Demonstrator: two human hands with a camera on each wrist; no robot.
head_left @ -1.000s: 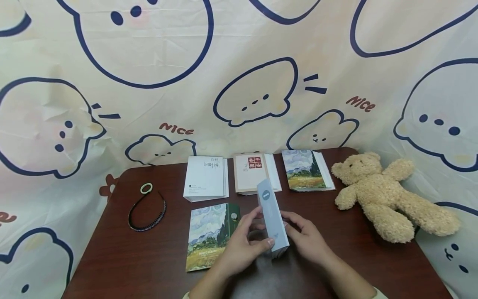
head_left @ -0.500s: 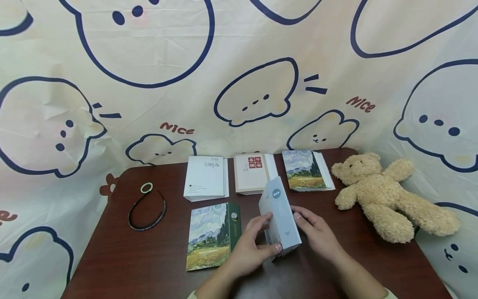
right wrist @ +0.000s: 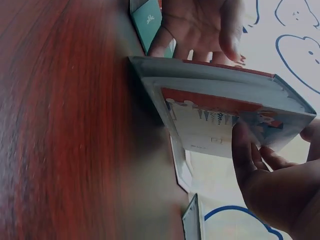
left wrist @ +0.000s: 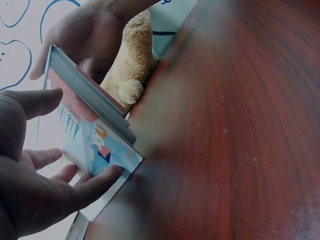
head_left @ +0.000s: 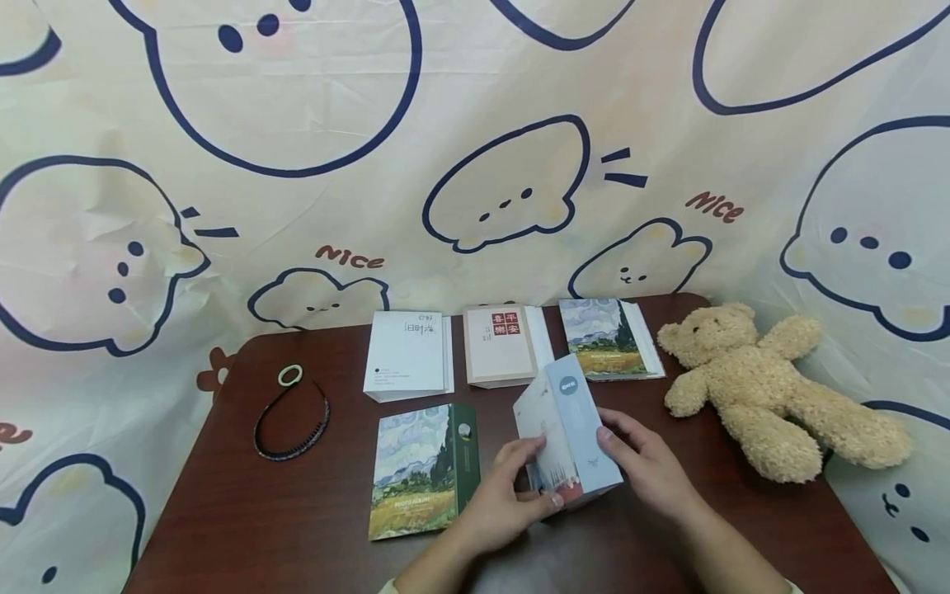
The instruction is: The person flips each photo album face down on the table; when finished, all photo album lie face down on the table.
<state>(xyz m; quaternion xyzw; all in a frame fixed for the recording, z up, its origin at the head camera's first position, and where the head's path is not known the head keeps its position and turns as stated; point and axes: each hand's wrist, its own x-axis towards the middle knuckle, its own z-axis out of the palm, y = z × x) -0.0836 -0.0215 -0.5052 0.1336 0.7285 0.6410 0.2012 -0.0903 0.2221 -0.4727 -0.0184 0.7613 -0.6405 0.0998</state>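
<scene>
A thick photo album (head_left: 586,437) stands on edge, tilted, between my hands, its pale blue spine toward me. Its white cover with a red strip faces left, and page edges show at the lower side in both wrist views. My left hand (head_left: 500,499) holds it by the left cover, thumb near the lower corner, fingers spread over the cover. From the right, my right hand (head_left: 653,470) holds the spine side with its thumb at the spine; its fingers lie on the other cover (right wrist: 220,125), hidden in the head view.
A landscape-covered photo album (head_left: 419,470) lies left of my hands. Along the back stand a white album (head_left: 404,351), a cream album (head_left: 497,342) and another landscape album (head_left: 604,334). A teddy bear (head_left: 764,379) lies right; a headband (head_left: 293,450) and green ring (head_left: 290,375) lie left.
The held album has turned so more of its left cover shows, and it has shifted right. Both hands have moved right with it. The other things have not moved.
</scene>
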